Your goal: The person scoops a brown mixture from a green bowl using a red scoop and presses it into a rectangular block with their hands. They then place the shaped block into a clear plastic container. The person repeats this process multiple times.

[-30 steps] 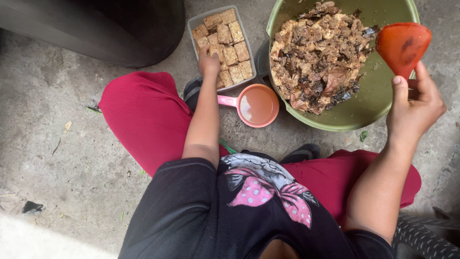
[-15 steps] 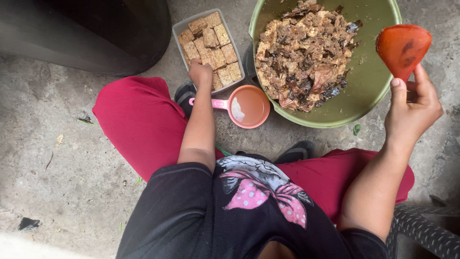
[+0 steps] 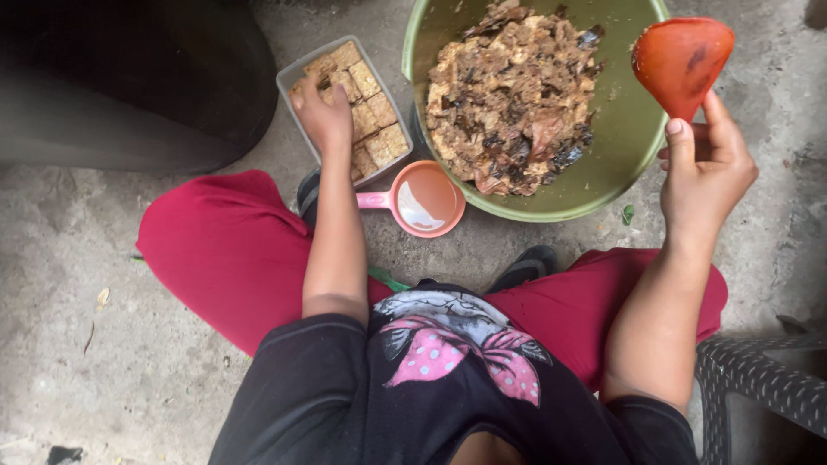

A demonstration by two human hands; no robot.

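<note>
Left hand (image 3: 323,116) rests in the clear rectangular tray (image 3: 293,82) of tan cubes; its grip cannot be determined. Right hand (image 3: 702,168) is clamped on the orange scoop (image 3: 680,60) beside the green basin (image 3: 633,120).

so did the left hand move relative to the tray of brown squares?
No. The left hand rests on the tray of brown squares as before; the frame shifts only because the head camera moves.
</note>
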